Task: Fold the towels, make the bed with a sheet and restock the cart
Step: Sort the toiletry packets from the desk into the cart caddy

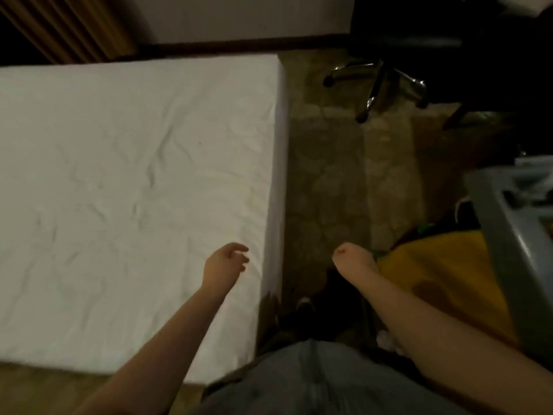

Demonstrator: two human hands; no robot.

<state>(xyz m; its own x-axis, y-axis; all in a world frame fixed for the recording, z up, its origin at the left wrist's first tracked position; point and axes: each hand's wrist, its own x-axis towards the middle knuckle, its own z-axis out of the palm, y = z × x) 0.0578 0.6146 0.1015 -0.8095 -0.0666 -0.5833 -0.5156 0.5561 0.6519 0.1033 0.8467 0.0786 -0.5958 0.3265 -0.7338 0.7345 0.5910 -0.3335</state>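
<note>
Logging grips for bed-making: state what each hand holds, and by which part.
The left hand holds nothing, fingers loosely curled over the sheet. The right hand curls its fingers out of view, so its hold cannot be told.

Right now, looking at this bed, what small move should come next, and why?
Probably sweep the left hand across the sheet to smooth it. The sheet is already spread flat, but creases run over it, and that hand is by its right edge with loose fingers, holding nothing.
</note>
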